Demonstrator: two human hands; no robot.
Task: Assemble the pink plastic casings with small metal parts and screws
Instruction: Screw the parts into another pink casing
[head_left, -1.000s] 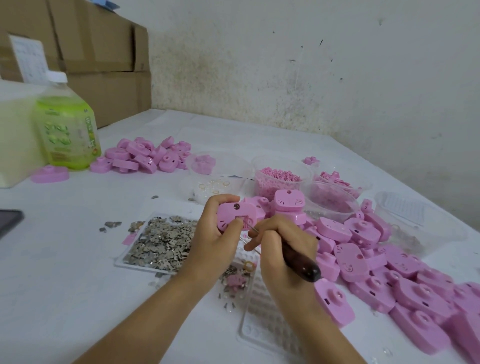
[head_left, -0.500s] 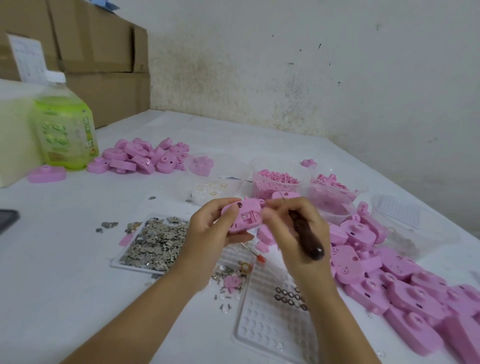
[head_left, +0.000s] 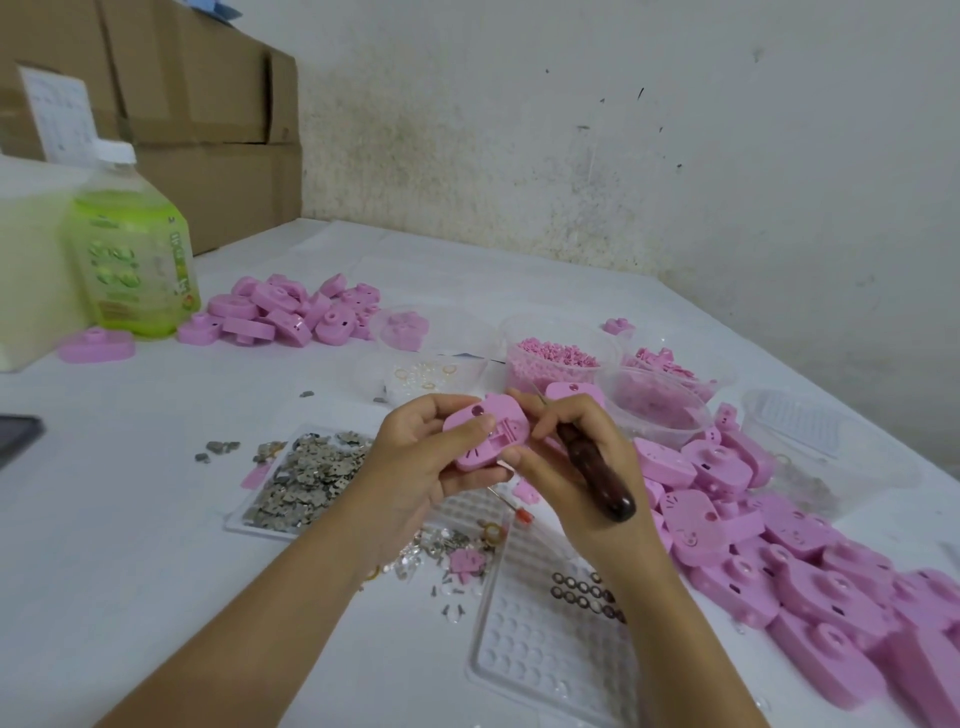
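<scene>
The left hand is pinching the pink casing inside-up, likely letting the right hand, curling round a dark-handled tool, steady it.

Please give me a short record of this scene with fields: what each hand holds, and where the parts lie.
left hand: grips the pink casing, lifted off the table
right hand: grips a dark-handled tool, also touches the casing
metal parts: heaped in a clear tray, left of the hands
casing pile: on the table, right of the hands
bottle: green, upright, far left
</scene>
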